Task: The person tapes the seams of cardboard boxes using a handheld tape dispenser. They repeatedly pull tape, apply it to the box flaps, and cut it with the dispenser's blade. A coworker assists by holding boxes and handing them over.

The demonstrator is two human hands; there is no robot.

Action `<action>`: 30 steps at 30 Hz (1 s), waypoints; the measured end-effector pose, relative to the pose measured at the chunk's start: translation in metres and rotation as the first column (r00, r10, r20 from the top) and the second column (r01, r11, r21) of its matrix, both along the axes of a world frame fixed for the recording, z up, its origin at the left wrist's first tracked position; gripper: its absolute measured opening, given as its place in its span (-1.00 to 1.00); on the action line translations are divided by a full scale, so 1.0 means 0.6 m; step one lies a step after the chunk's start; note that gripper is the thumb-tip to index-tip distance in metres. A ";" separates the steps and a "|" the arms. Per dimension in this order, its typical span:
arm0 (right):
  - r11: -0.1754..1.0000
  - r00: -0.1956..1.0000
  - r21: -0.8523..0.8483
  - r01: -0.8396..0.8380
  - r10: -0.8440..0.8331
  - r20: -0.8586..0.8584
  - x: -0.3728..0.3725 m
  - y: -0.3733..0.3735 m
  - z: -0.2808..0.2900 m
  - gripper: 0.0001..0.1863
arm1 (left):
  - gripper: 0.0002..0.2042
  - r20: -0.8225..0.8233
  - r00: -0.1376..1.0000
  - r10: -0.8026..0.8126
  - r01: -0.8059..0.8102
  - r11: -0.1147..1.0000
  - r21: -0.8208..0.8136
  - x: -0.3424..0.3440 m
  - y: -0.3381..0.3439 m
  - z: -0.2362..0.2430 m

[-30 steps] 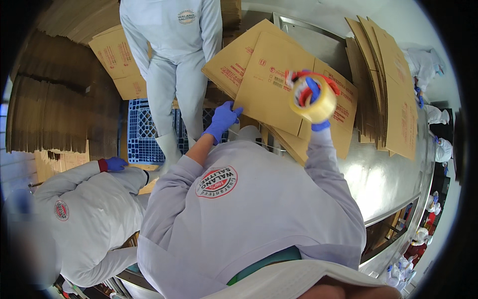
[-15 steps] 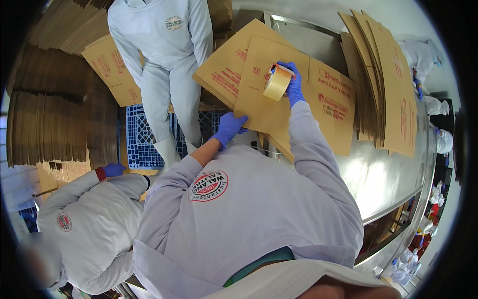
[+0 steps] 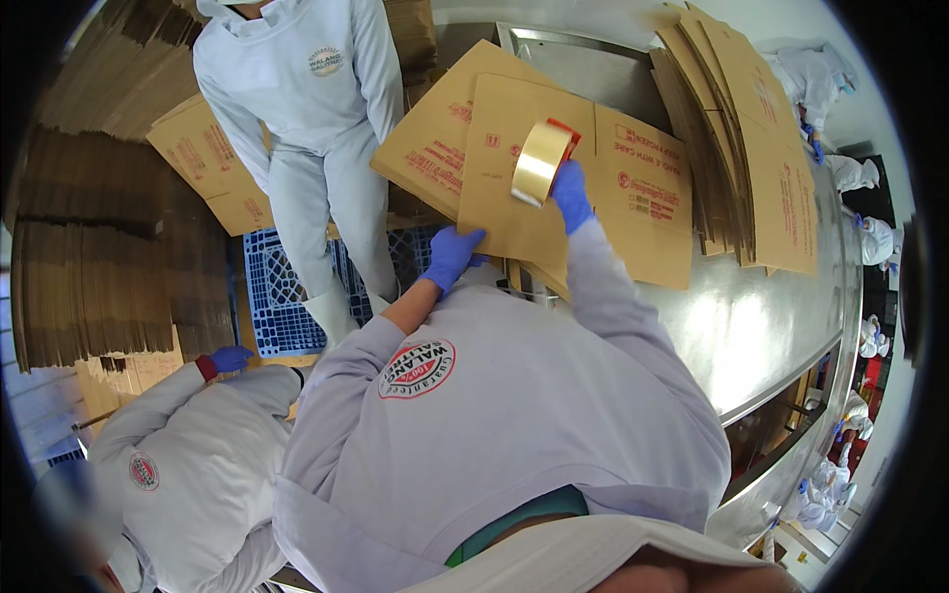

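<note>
My right hand (image 3: 570, 193), in a blue glove, is closed on a red tape dispenser (image 3: 562, 132) with a wide roll of tape (image 3: 536, 163), held over the top flat cardboard carton (image 3: 519, 222). My left hand (image 3: 450, 255), also gloved, grips that carton's lower left edge, the fingertips at its corner. A second flat carton (image 3: 415, 143) with red printing lies underneath, turned at an angle.
More cartons (image 3: 776, 188) lean in a stack on the steel table (image 3: 751, 346). Tall cardboard piles (image 3: 89, 267) stand left, beside a blue pallet (image 3: 272, 306). A co-worker (image 3: 311, 128) stands opposite, another (image 3: 203, 465) at lower left; several others (image 3: 825, 494) work far right.
My right hand has swung the tape dispenser leftward and turned it from upright over to the carton's middle. My left hand still grips the edge. The opposite co-worker appears further left in the view.
</note>
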State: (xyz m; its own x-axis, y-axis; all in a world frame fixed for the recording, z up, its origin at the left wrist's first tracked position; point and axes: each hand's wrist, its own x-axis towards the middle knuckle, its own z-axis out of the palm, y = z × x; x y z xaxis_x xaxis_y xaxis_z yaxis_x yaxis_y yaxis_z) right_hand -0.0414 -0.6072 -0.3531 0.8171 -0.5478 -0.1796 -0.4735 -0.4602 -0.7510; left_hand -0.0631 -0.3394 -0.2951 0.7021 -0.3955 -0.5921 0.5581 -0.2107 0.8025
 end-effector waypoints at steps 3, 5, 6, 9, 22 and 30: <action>0.645 0.951 0.761 0.073 -0.275 0.142 0.002 0.046 0.048 -0.63 | -0.71 0.034 0.999 0.036 -0.036 0.999 -0.014 -0.004 0.018 -0.008; 0.685 0.883 0.695 -0.219 -0.165 0.440 -0.039 0.046 0.010 -0.60 | -0.70 0.049 0.998 0.027 -0.024 0.997 -0.071 -0.008 0.015 -0.023; 0.601 0.907 0.760 -0.246 -0.133 0.399 -0.050 0.039 -0.001 -0.62 | -0.70 0.047 0.998 0.036 -0.031 0.994 -0.104 -0.010 0.017 -0.043; 0.877 0.739 -0.098 -0.470 0.453 0.499 -0.132 -0.024 -0.125 -0.71 | -0.68 0.108 0.992 -0.071 0.080 0.994 -0.078 -0.009 0.010 -0.034; 0.925 0.866 -0.340 0.168 0.026 0.499 -0.259 0.020 0.201 -0.79 | -0.63 -0.052 0.832 0.552 -0.553 0.819 -0.153 0.008 0.188 0.003; 0.976 0.911 -0.185 0.118 -0.033 0.410 -0.308 -0.025 0.155 -0.78 | -0.68 -0.197 0.867 0.458 -0.499 0.803 -0.325 0.004 0.203 -0.040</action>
